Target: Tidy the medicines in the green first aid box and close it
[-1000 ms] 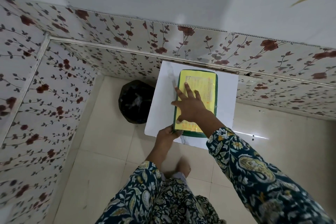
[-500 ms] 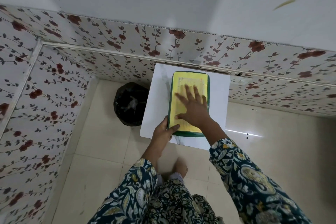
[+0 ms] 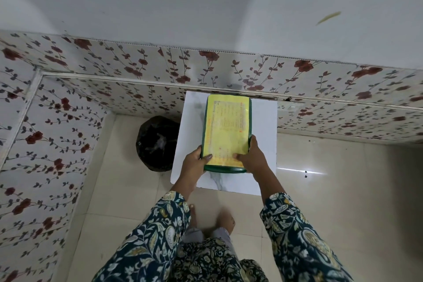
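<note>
The green first aid box (image 3: 226, 126) lies closed on a small white table (image 3: 263, 144), its lid covered by a yellow printed label. My left hand (image 3: 194, 162) grips the box's near left corner, thumb on the lid. My right hand (image 3: 254, 158) grips the near right corner, thumb on the lid and fingers round the side. No medicines are visible; the inside of the box is hidden by the lid.
A black bin bag (image 3: 158, 142) sits on the floor just left of the table. Floral wall panels (image 3: 57, 144) close in the left side and the back. Beige floor tiles (image 3: 343, 190) stretch to the right. My feet (image 3: 225, 220) stand just before the table.
My right hand slid off the middle of the lid to the box's near right corner. My left hand shifted from the near left edge to grip the corner with its thumb on top.
</note>
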